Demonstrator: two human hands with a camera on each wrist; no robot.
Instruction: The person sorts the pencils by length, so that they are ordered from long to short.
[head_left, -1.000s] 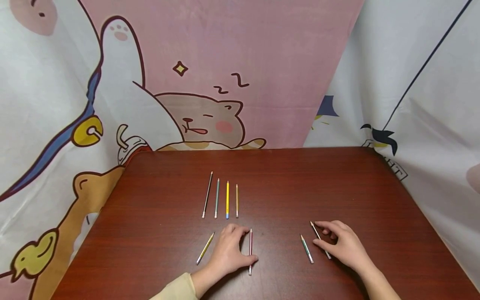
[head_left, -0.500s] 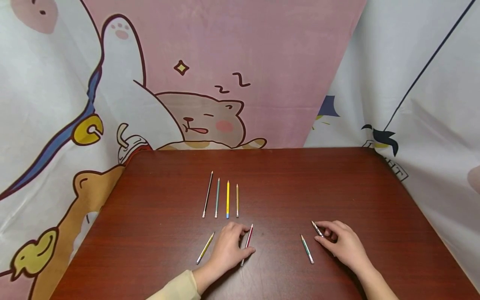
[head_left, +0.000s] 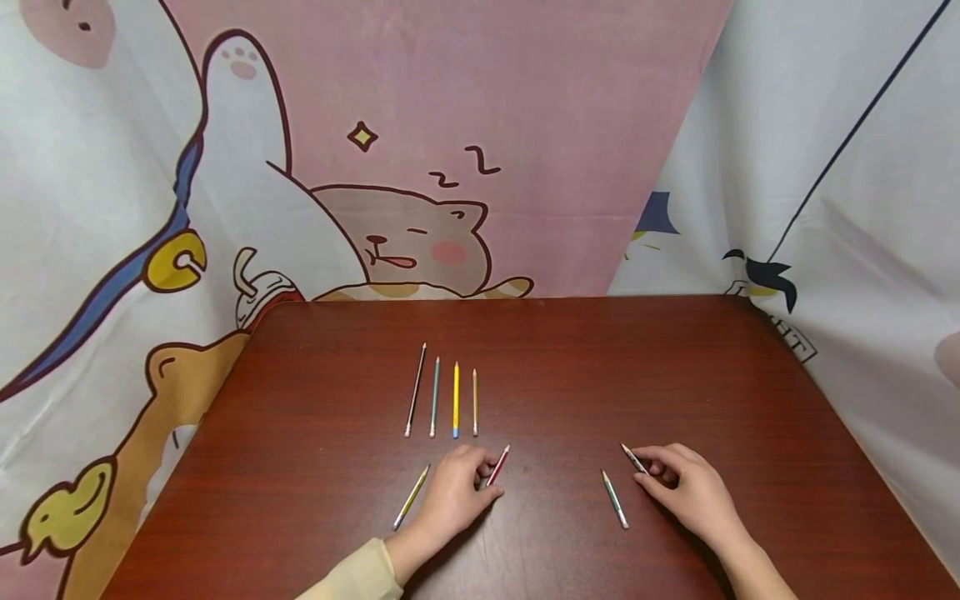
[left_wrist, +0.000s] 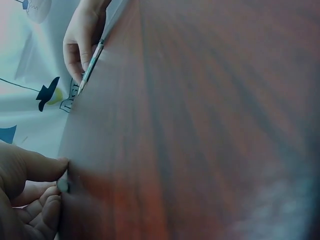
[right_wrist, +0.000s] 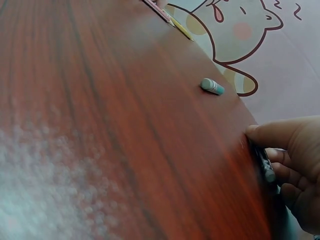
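Note:
My left hand [head_left: 456, 493] pinches a red pencil [head_left: 498, 465] between thumb and fingers, its tip pointing away and to the right. In the left wrist view only the blunt end of that pencil [left_wrist: 63, 185] shows in the fingers. My right hand [head_left: 692, 492] pinches a dark, pale-striped pencil [head_left: 633, 458], tip pointing away and left; its eraser end [right_wrist: 269, 172] shows in the right wrist view. Just left of the right hand lies a short green pencil [head_left: 614, 500]. A short yellow-and-dark pencil [head_left: 412, 497] lies left of the left hand.
Farther back on the brown table [head_left: 570, 367], a row holds a black pencil [head_left: 416, 390], a teal pencil [head_left: 435, 398], a yellow pencil [head_left: 455, 400] and a gold-coloured pencil [head_left: 475, 403]. A printed cloth [head_left: 570, 125] hangs behind the table.
The red pencil, upright in the head view earlier, has tilted and drawn into my left hand's grip. My right hand's fingers have closed on the dark pencil, whose rear end is now hidden.

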